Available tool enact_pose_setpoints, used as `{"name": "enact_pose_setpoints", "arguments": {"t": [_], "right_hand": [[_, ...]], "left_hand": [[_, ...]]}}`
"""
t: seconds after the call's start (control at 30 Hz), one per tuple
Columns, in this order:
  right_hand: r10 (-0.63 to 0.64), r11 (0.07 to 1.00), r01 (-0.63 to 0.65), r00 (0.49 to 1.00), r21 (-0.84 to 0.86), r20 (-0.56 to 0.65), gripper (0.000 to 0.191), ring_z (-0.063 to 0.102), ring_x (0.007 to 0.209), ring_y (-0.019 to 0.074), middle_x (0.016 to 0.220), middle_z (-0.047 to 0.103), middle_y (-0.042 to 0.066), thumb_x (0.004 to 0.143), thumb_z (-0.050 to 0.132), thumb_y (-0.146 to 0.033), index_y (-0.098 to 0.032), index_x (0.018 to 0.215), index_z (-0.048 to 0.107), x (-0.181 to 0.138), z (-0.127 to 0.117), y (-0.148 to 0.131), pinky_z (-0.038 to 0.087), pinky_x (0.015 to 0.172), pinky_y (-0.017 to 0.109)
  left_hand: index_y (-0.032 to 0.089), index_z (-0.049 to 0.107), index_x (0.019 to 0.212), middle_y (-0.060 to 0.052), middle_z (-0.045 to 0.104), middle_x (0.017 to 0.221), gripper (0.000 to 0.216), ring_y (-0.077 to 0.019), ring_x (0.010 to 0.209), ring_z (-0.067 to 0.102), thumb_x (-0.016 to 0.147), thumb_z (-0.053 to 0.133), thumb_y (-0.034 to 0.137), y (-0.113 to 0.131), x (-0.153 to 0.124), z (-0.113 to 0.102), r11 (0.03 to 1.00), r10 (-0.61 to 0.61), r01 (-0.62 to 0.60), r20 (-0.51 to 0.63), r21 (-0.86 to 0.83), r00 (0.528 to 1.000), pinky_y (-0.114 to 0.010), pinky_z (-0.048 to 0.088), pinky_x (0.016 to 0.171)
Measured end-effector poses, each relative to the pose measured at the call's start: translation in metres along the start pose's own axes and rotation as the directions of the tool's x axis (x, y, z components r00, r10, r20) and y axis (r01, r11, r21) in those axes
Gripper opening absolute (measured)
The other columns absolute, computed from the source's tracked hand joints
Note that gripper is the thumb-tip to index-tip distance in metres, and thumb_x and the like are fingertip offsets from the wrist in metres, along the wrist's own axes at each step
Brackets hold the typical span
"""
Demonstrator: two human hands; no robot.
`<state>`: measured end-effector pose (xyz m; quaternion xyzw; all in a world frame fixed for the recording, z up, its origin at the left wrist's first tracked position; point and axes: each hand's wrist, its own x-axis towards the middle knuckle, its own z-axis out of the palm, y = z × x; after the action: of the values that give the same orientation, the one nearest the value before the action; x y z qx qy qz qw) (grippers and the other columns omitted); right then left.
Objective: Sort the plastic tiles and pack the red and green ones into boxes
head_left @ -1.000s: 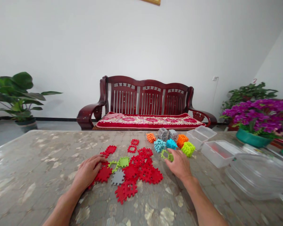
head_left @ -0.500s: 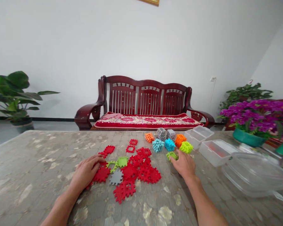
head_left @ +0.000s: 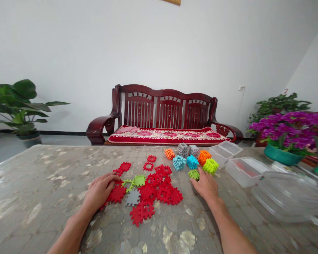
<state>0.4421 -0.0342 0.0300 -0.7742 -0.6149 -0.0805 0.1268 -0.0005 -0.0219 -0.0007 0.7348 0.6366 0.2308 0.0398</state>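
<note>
My right hand (head_left: 207,183) has its thumb and fingers closed round a small stack of green interlocking tiles (head_left: 194,174) on the table. Just beyond it sit a lime-green cluster (head_left: 211,166) and a bright blue cluster (head_left: 192,162) of toothed pieces. My left hand (head_left: 102,187) lies open and flat, palm down, partly over red toothed tiles (head_left: 116,193) at the left of the pile. Between my hands spread more red tiles (head_left: 148,192), some with open centres. A grey tile (head_left: 133,197) and a light green square tile (head_left: 140,180) lie among them.
Orange (head_left: 170,153), grey (head_left: 183,150) and other clusters stand at the back. Clear plastic boxes (head_left: 242,173) and a clear lid (head_left: 288,194) lie to the right, near a teal pot (head_left: 281,155) of purple flowers. A wooden bench (head_left: 164,109) stands behind the table.
The whole view has shifted slightly, with everything a little further right in the picture. Both hands keep nearly the same places, the right one still on the green tiles.
</note>
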Motion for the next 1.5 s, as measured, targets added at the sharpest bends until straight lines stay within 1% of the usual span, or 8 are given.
{"name": "enact_pose_setpoints", "arguments": {"t": [0.13,0.27,0.47,0.83,0.97,1.17,1.37,1.5], "right_hand": [[-0.049,0.997,0.056,0.991,0.051,-0.128,0.049,0.06,0.104,0.0312,0.111,0.068,0.015,0.085,0.059,-0.041,-0.015,0.127,0.058,0.0,-0.001,-0.001,0.043,0.087,0.04],[-0.206,0.923,0.266,0.952,0.277,-0.227,0.031,0.06,0.104,0.0254,0.108,0.07,0.009,0.087,0.055,-0.031,-0.019,0.113,0.067,-0.007,-0.003,-0.028,0.043,0.093,0.037],[-0.518,0.712,0.469,0.853,0.523,-0.061,0.027,0.06,0.106,0.0198,0.11,0.072,0.004,0.084,0.057,-0.021,-0.024,0.107,0.07,-0.025,-0.014,-0.113,0.042,0.097,0.032],[-0.736,0.667,0.655,0.652,0.355,0.179,0.058,0.054,0.112,0.0258,0.12,0.068,0.006,0.076,0.069,-0.032,-0.025,0.132,0.057,0.002,-0.003,-0.208,0.042,0.094,0.037],[-0.735,0.652,0.661,0.672,0.372,0.093,0.037,0.056,0.106,0.0226,0.108,0.073,0.002,0.081,0.063,-0.021,-0.028,0.117,0.068,0.002,-0.007,-0.204,0.042,0.092,0.034],[-0.542,0.58,0.52,0.821,0.627,-0.18,0.032,0.063,0.1,0.0176,0.102,0.074,0.001,0.083,0.052,-0.01,-0.027,0.099,0.074,0.004,-0.005,-0.155,0.047,0.094,0.033],[-0.525,0.555,0.47,0.838,0.686,-0.15,0.048,0.061,0.115,0.018,0.118,0.07,0.005,0.07,0.045,-0.002,-0.022,0.104,0.071,-0.012,0.011,-0.095,0.042,0.107,0.038],[-0.494,0.586,0.441,0.859,0.68,-0.132,0.05,0.055,0.125,0.0204,0.132,0.062,0.009,0.07,0.051,-0.008,-0.019,0.117,0.066,-0.024,0.017,-0.083,0.039,0.111,0.038]], "left_hand": [[0.03,0.072,0.1,0.0,0.069,0.124,0.037,-0.0236,0.119,0.06,0.086,0.039,0.026,0.0,-0.001,0.001,1.0,-0.002,0.002,-0.005,0.002,1.0,-0.04,0.042,0.104],[0.03,0.072,0.097,0.0,0.069,0.123,0.035,-0.0226,0.119,0.06,0.086,0.04,0.024,0.003,-0.002,0.0,1.0,-0.002,0.002,-0.002,-0.008,1.0,-0.039,0.042,0.104],[0.029,0.072,0.099,0.0,0.069,0.122,0.034,-0.0215,0.119,0.059,0.086,0.042,0.021,0.014,-0.004,0.0,0.999,0.013,-0.013,-0.007,-0.047,1.0,-0.038,0.041,0.105],[0.03,0.072,0.098,0.001,0.07,0.121,0.032,-0.0211,0.118,0.06,0.083,0.046,0.018,0.022,-0.005,-0.003,0.998,0.002,-0.003,-0.007,-0.07,1.0,-0.038,0.041,0.105],[0.029,0.072,0.098,0.0,0.07,0.121,0.031,-0.0209,0.116,0.061,0.084,0.046,0.019,0.022,-0.005,-0.004,0.997,0.0,0.0,0.0,-0.077,1.0,-0.038,0.041,0.104],[0.029,0.072,0.098,0.0,0.069,0.121,0.031,-0.0205,0.116,0.061,0.084,0.046,0.019,0.024,-0.005,-0.007,0.996,0.007,-0.006,0.013,-0.086,1.0,-0.037,0.041,0.104],[0.03,0.072,0.098,0.001,0.069,0.121,0.033,-0.0205,0.119,0.059,0.085,0.043,0.019,0.023,-0.004,-0.005,0.998,0.003,-0.003,0.007,-0.067,1.0,-0.037,0.04,0.105],[0.029,0.071,0.097,0.001,0.07,0.121,0.032,-0.0204,0.117,0.061,0.085,0.043,0.02,0.023,-0.004,-0.005,0.999,0.01,-0.01,0.003,-0.052,1.0,-0.037,0.041,0.105]]}}
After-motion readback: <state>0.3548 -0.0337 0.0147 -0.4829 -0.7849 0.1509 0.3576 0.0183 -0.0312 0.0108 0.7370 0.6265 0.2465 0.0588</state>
